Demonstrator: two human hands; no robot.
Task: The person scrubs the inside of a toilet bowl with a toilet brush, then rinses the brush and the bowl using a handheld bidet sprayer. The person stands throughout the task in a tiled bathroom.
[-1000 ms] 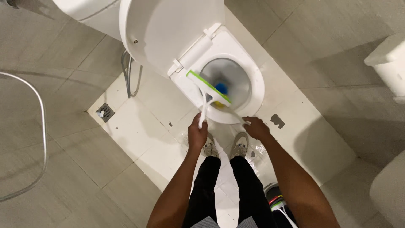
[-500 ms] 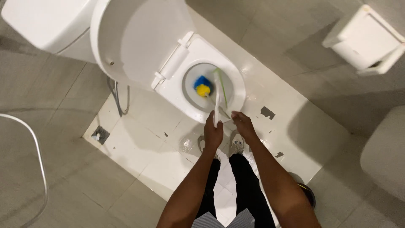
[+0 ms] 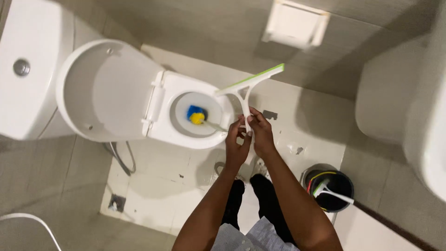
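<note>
Looking down, we noted both hands on the white handle of a squeegee, its green-edged blade now lifted clear of the toilet bowl and pointing up and right over the rim. Half a second earlier that blade lay across the bowl opening; a second earlier it lay there too, at another angle. So the tool had come up out of the bowl. Left hand had its grip clenched on the handle's lower end; right hand grasped it just beside, fingers wrapped. A blue-and-yellow brush sat inside the bowl, its thin stem leaning toward the near rim. Lid stood open to the left. A dark bucket with another tool in it stood on the floor by the right leg. We judged the pass inside the bowl was over, for the moment.
</note>
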